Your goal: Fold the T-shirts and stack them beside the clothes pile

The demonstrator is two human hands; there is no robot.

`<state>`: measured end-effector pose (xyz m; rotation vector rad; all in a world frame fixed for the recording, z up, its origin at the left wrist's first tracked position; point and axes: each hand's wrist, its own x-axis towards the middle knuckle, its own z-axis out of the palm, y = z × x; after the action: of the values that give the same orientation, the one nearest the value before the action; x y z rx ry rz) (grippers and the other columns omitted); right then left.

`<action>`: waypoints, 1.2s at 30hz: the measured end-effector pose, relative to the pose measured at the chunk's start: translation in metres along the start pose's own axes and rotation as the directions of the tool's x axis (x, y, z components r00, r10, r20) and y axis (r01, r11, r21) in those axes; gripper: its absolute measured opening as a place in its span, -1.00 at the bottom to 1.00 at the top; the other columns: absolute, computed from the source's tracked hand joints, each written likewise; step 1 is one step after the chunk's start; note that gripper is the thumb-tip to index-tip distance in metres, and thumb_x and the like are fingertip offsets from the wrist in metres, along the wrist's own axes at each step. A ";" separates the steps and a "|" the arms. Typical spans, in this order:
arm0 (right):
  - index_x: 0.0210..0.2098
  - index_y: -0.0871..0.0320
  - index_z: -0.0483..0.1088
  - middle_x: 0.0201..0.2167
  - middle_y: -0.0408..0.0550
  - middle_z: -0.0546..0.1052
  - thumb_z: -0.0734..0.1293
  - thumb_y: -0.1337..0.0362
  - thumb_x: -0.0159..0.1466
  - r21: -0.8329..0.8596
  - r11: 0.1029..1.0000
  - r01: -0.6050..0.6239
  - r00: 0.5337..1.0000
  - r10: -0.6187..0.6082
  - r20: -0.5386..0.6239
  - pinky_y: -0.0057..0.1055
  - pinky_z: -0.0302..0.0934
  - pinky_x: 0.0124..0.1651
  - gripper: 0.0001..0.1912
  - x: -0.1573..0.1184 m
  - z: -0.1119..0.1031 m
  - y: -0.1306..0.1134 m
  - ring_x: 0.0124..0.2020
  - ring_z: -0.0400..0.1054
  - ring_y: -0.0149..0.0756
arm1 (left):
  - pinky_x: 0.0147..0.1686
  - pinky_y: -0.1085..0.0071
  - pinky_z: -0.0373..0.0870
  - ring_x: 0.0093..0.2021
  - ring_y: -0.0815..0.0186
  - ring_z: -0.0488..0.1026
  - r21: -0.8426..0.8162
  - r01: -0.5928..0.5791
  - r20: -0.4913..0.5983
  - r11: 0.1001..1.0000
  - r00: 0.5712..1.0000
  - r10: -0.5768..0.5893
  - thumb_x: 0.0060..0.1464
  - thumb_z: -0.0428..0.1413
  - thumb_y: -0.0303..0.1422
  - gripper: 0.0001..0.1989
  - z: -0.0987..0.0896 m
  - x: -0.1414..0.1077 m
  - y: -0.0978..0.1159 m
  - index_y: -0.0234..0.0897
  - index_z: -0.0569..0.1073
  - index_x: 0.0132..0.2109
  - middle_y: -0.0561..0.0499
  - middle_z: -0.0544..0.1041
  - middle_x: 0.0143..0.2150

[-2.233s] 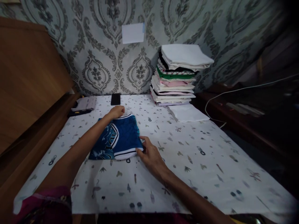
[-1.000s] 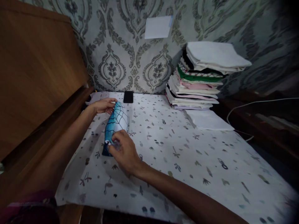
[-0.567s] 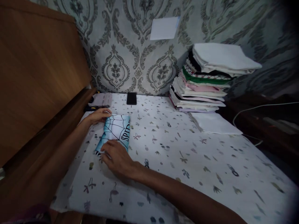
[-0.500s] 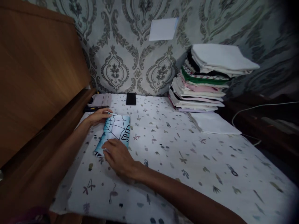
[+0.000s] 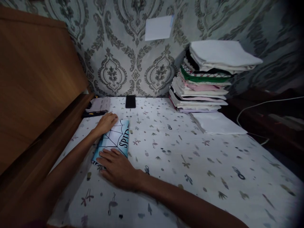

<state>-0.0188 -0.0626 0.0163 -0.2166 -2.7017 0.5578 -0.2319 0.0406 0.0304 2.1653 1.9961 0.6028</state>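
A folded blue and white cloth (image 5: 116,136) with a black web print and dark lettering lies on the patterned white sheet (image 5: 166,177), left of the middle. My left hand (image 5: 107,122) rests on its upper left corner, palm down. Across the cloth's near edge lies my right hand (image 5: 116,167), flat with its fingers spread. Neither hand grips the cloth; both touch it from above. Part of the cloth is hidden under the hands.
A tall stack of folded cloths (image 5: 201,85) stands at the back right, with a folded white cloth (image 5: 219,123) before it. A black phone-like object (image 5: 130,101) and other folded fabric (image 5: 99,105) lie at the back. Wooden furniture (image 5: 40,69) borders the left.
My left hand has moved from the cloth's far left edge onto its top. The fingers of my right hand have flattened and spread over the near end. The view has shifted slightly.
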 end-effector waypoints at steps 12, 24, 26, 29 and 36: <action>0.16 0.20 0.30 0.24 0.07 0.39 0.19 0.17 0.45 -0.063 0.998 0.029 0.998 -0.033 -0.056 -0.18 0.04 0.34 -0.63 -0.003 0.006 0.004 0.33 0.14 -0.20 | -0.16 0.37 0.32 -0.20 0.20 0.45 -0.137 -0.123 0.267 0.983 0.951 0.156 0.11 0.07 -0.18 -0.70 0.011 0.048 0.016 -0.30 0.54 -0.19 -0.09 0.58 -0.21; 0.15 0.20 0.31 0.22 0.09 0.41 0.15 0.18 0.47 -0.085 0.996 0.040 0.998 -0.044 -0.054 -0.21 0.07 0.29 -0.65 -0.003 0.001 0.005 0.30 0.16 -0.20 | -0.34 0.46 0.26 -0.42 0.31 0.34 -0.151 -0.082 0.368 0.985 0.920 0.133 0.14 0.00 -0.21 -0.66 0.010 0.063 0.022 -0.25 0.31 -0.55 0.05 0.40 -0.53; 0.14 0.22 0.31 0.22 0.09 0.41 0.16 0.17 0.46 -0.086 0.996 0.039 0.998 -0.044 -0.051 -0.20 0.07 0.29 -0.64 -0.003 0.001 0.005 0.29 0.17 -0.19 | -0.29 0.45 0.27 -0.38 0.29 0.38 -0.112 -0.095 0.383 0.989 0.915 0.131 0.14 0.00 -0.25 -0.69 0.014 0.065 0.025 -0.25 0.33 -0.53 0.03 0.45 -0.49; 0.14 0.22 0.31 0.22 0.10 0.41 0.18 0.16 0.45 -0.088 0.995 0.039 0.998 -0.044 -0.054 -0.19 0.08 0.29 -0.63 -0.003 0.000 0.004 0.29 0.16 -0.18 | -0.21 0.43 0.29 -0.27 0.25 0.45 -0.034 -0.105 0.365 0.994 0.924 0.110 0.19 -0.03 -0.29 -0.77 0.019 0.065 0.029 -0.24 0.41 -0.38 -0.01 0.54 -0.33; 0.13 0.25 0.32 0.19 0.11 0.42 0.18 0.16 0.44 -0.099 0.994 0.035 0.997 -0.041 -0.061 -0.20 0.07 0.29 -0.63 -0.002 0.001 0.005 0.24 0.20 -0.16 | -0.10 0.27 0.32 -0.14 0.10 0.50 0.219 -0.026 0.223 0.975 0.975 -0.024 0.30 -0.09 -0.30 -0.77 0.033 0.050 0.042 -0.24 0.38 -0.01 -0.15 0.58 -0.19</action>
<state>-0.0165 -0.0590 0.0132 -0.2050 -2.6683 0.4005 -0.1784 0.0902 0.0252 2.2380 2.0203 0.1301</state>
